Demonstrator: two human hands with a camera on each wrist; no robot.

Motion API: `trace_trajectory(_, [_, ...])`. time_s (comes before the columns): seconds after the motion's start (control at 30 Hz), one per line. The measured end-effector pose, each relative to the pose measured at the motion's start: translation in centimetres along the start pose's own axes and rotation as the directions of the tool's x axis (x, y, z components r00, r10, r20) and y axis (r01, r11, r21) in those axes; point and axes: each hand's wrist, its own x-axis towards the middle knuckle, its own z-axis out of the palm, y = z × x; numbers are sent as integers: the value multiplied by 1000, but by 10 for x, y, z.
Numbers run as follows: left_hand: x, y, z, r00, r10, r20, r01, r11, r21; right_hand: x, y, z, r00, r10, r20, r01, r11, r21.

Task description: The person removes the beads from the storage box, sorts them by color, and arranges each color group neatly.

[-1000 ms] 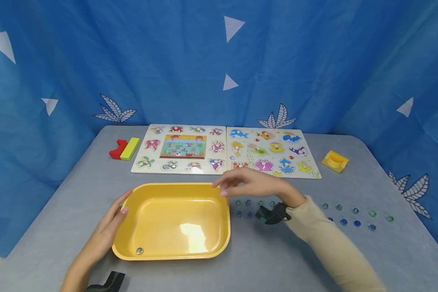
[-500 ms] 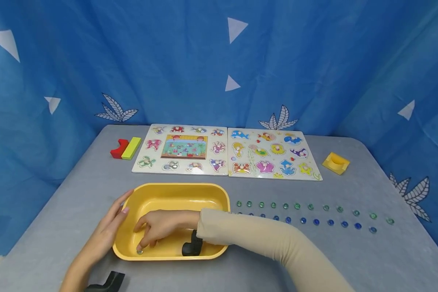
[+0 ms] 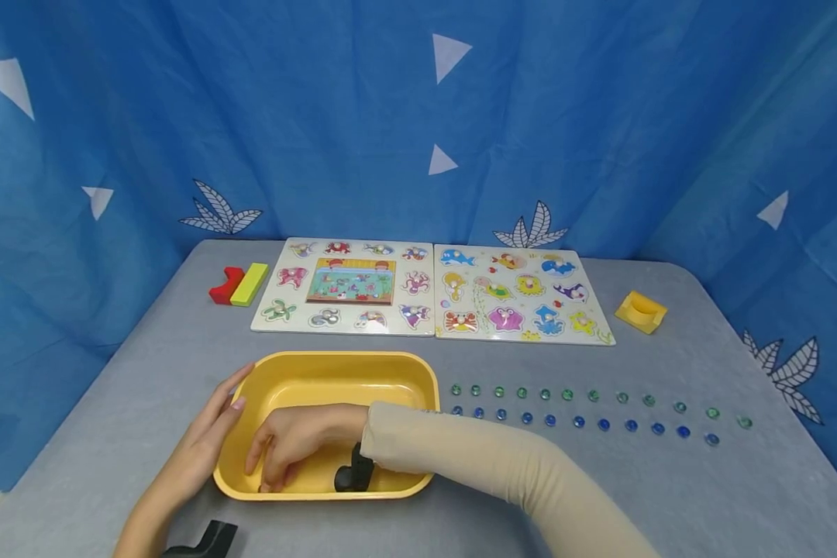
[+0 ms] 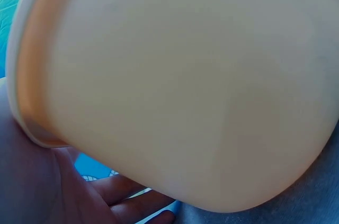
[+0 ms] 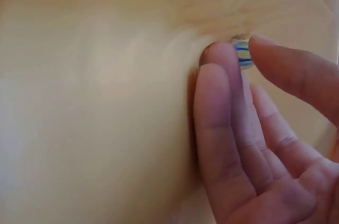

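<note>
A yellow plastic tray lies on the table in front of the person. Against its left side rests the left hand, thumb tip at the rim and fingers extended along the outer wall. The right hand reaches down into the tray's front left corner. Its thumb and fingertips pinch a small clear glass marble with blue stripes, seen in the right wrist view. In the head view the fingers hide this marble almost wholly. The tray's wall fills most of the left wrist view.
Right of the tray run a row of green marbles and a row of blue marbles. Two sea-animal peg puzzle boards, left and right, lie behind. A red block, a lime block and a yellow block flank them.
The right hand has swung left from above the tray's right rim down into its front left corner and taken hold of the marble there. The left hand has stayed put.
</note>
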Motion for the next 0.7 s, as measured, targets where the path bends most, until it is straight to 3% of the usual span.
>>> trace_trajectory(0.2, [0,0,-1,1000,-6,9,6,1000,-1,-7,-3,-11,999,-34,19,33,998,46])
trace_trajectory(0.4, [1,1,-1,1000,-24,3,24,999,23,-45,-13,-42,984,-175,-41,179,979,97])
trace_trajectory(0.57, [1,1,-1,1000,-30,-3,30,999,31,-95,-8,-74,922,-344,-180,357,933,48])
trace_trajectory(0.7, [0,1,-1,1000,-24,-4,24,999,26,-144,13,-95,857,-397,-329,423,906,8])
